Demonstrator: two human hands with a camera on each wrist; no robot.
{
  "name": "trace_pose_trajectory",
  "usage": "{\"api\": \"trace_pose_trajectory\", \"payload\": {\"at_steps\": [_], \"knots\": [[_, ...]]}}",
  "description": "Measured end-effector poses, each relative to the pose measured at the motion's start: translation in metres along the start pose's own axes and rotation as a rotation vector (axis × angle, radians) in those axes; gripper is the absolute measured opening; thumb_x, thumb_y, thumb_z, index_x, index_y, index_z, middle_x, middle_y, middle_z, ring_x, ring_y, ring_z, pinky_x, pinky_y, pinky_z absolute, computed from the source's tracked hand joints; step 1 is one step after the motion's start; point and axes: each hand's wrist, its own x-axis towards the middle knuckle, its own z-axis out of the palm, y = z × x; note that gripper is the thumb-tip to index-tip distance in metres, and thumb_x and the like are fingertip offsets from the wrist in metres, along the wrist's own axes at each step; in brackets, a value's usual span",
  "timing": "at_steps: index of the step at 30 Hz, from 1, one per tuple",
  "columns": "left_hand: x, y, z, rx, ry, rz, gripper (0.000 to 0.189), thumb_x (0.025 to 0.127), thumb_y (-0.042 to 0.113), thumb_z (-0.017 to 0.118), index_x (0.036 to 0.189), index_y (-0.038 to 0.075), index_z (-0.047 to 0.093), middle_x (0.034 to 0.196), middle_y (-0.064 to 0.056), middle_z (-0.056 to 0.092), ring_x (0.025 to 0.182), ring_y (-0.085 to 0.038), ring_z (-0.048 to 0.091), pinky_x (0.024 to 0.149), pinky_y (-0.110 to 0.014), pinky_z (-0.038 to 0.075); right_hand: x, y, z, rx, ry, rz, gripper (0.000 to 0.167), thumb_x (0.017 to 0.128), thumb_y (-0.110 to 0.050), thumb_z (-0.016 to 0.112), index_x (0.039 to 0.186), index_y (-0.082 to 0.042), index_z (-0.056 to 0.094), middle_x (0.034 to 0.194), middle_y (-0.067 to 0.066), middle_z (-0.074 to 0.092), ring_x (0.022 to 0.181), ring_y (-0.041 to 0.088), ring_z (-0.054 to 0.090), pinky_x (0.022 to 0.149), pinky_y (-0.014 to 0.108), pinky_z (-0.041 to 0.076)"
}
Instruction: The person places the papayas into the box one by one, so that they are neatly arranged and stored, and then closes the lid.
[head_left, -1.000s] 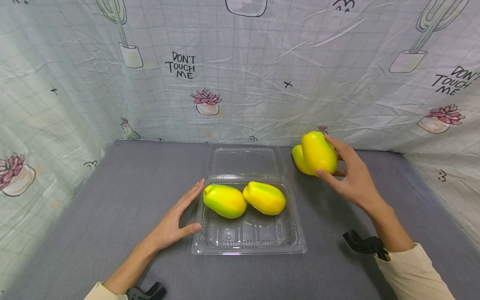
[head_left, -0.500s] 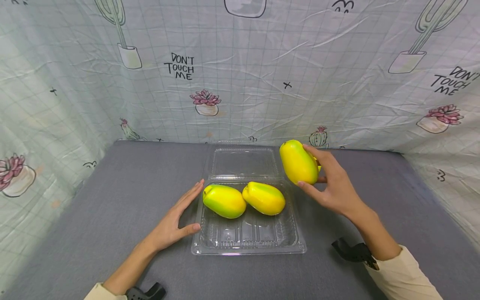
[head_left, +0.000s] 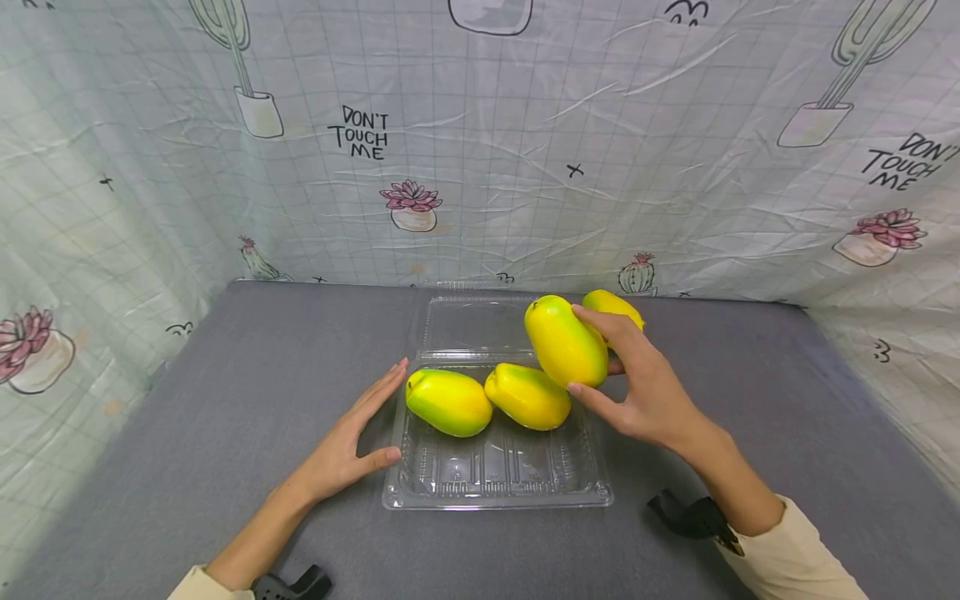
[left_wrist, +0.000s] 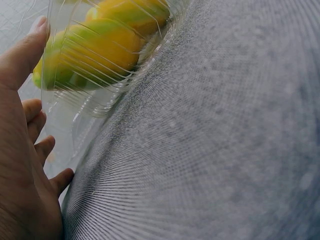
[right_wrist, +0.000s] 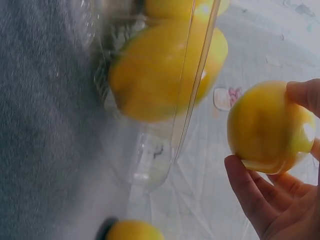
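Two yellow-green mangoes lie side by side in a clear plastic clamshell box [head_left: 498, 496], the left mango [head_left: 448, 403] touching the right mango [head_left: 527, 397]. My right hand [head_left: 648, 387] grips a third mango [head_left: 564, 342] between thumb and fingers, raised over the box's back right corner. In the right wrist view this held mango [right_wrist: 265, 127] shows clear of the box wall. My left hand [head_left: 347, 446] rests at the box's left side with fingers straight, thumb near the rim. Seen from the left wrist, the hand [left_wrist: 25, 135] stands beside the box wall.
Another mango [head_left: 613, 308] lies on the grey cloth [head_left: 247, 375] behind the right hand. The box's clear lid [head_left: 472, 325] lies folded open toward the back. A printed curtain [head_left: 480, 150] hangs behind the table.
My right hand has carried its mango leftward and nearer, from beside the back mango to over the box. The back mango is more exposed. My left hand has stayed put.
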Motion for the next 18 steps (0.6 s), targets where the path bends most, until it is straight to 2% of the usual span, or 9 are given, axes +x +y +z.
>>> {"api": "trace_pose_trajectory", "payload": {"at_steps": [6, 11, 15, 18], "knots": [[0.0, 0.0, 0.0, -0.001, 0.003, 0.005, 0.086, 0.085, 0.036, 0.069, 0.152, 0.008, 0.023, 0.159, -0.007, 0.017, 0.144, -0.03, 0.013, 0.114, -0.031, 0.01, -0.001, -0.009, 0.005, -0.025, -0.032, -0.001, 0.08, 0.079, -0.02, 0.076, 0.146, -0.011, 0.036, 0.136, 0.008, 0.045, 0.111, 0.02, 0.05, 0.068, 0.028, 0.056], [0.0, 0.0, 0.0, 0.0, 0.002, 0.003, 0.086, 0.085, 0.037, 0.069, 0.152, 0.009, 0.023, 0.159, -0.007, 0.017, 0.144, -0.029, 0.013, 0.114, -0.031, 0.01, 0.0, -0.018, 0.01, -0.009, -0.053, -0.027, 0.074, 0.084, -0.031, 0.071, 0.146, -0.011, 0.035, 0.138, 0.008, 0.044, 0.113, 0.021, 0.051, 0.068, 0.028, 0.055], [0.0, 0.0, 0.0, -0.002, 0.0, 0.001, 0.086, 0.085, 0.036, 0.069, 0.152, 0.008, 0.023, 0.159, -0.006, 0.016, 0.144, -0.028, 0.013, 0.114, -0.032, 0.01, 0.001, -0.026, 0.014, 0.011, -0.071, -0.039, 0.074, 0.085, -0.032, 0.071, 0.146, -0.012, 0.036, 0.137, 0.006, 0.044, 0.112, 0.02, 0.053, 0.07, 0.027, 0.055], [0.0, -0.001, 0.001, 0.0, 0.001, 0.002, 0.086, 0.084, 0.034, 0.069, 0.152, 0.008, 0.023, 0.159, -0.006, 0.017, 0.144, -0.028, 0.013, 0.114, -0.031, 0.011, 0.001, -0.03, 0.019, -0.001, -0.085, -0.047, 0.075, 0.083, -0.029, 0.074, 0.146, -0.014, 0.037, 0.136, 0.004, 0.045, 0.102, 0.016, 0.056, 0.071, 0.026, 0.054]]}}
